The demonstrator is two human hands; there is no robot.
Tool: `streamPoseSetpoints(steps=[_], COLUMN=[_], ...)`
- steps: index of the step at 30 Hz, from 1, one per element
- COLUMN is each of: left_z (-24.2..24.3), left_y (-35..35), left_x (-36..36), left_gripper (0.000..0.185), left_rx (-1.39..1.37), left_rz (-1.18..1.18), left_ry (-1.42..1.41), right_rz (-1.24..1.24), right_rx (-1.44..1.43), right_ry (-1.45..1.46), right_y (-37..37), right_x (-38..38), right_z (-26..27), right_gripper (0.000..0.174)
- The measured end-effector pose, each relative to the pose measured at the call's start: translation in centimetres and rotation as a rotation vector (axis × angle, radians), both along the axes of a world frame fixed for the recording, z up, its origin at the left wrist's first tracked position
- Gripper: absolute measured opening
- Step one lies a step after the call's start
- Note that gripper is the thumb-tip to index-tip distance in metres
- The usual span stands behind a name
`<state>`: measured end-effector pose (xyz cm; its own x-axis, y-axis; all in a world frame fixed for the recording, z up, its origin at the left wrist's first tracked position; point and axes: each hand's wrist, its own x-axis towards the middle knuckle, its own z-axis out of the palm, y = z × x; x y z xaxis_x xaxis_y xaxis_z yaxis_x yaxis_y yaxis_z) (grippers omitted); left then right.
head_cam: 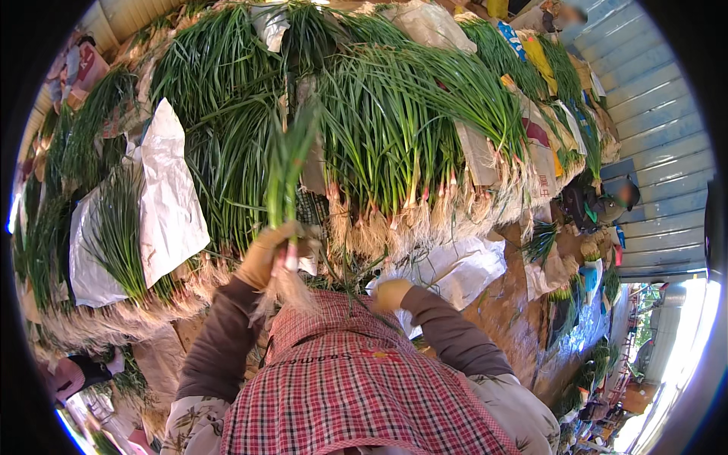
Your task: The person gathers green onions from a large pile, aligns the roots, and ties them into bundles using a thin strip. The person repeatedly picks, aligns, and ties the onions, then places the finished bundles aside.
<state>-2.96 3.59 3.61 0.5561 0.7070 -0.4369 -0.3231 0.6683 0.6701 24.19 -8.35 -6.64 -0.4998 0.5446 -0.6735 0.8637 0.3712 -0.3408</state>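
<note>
Wearing a tan glove, my left hand (268, 253) is closed around a few green onions (282, 199), their leaves pointing away from me and their pale roots hanging toward my apron. My right hand (390, 294), also in a tan glove, is near a white plastic sheet (466, 267) and some thin green leaves; its fingers are turned away, so its grip cannot be told. Beyond both hands lies a large heap of green onions (392, 136), with the roots toward me. A plaid apron (364, 392) covers my lap.
More green onions (227, 148) are heaped at the left, with a white plastic sack (169, 193) upright among them. A brown sheet (506, 301) covers ground at the right. Other people sit at the right (611, 205), upper left (74, 68) and lower left (74, 375). A corrugated wall (654, 125) stands at the right.
</note>
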Motion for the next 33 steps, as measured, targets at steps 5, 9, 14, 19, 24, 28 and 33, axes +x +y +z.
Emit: streamPoseSetpoints(steps=[5, 9, 14, 19, 24, 28, 33], left_z=[-1.1, -5.3, -7.1, -6.9, -6.0, -2.4, -4.9], left_y=[1.7, -0.5, -2.6, -2.9, -3.3, -1.2, 1.5], left_x=[-0.1, 1.1, 3.5, 5.4, 4.7, 1.5, -2.6], left_gripper=[0.024, 0.022, 0.018, 0.022, 0.025, 0.027, 0.025], left_rx=[-0.078, -0.265, -0.359, -0.321, -0.281, -0.068, -0.014], left_rz=[0.081, 0.018, 0.112, -0.052, 0.014, -0.044, 0.084], left_ry=[-0.129, -0.226, -0.191, -0.264, 0.013, 0.214, -0.101], right_rz=[-0.907, -1.047, -1.120, -0.890, -0.537, -0.737, -0.502], right_rx=[0.873, 0.472, 0.056, -0.212, 0.529, 0.461, 1.095], right_ry=[0.072, 0.290, 0.712, 0.863, 0.741, 0.367, 0.470], right_y=[12.6, 15.0, 9.7, 6.8, 4.6, 6.5, 10.6], right_x=[-0.1, 0.5, 1.1, -2.6, -2.3, 2.2, 9.6], right_z=[2.8, 3.4, 11.0, 6.2, -1.1, 4.5, 14.5], right_gripper=[0.038, 0.025, 0.022, 0.030, 0.028, 0.031, 0.033])
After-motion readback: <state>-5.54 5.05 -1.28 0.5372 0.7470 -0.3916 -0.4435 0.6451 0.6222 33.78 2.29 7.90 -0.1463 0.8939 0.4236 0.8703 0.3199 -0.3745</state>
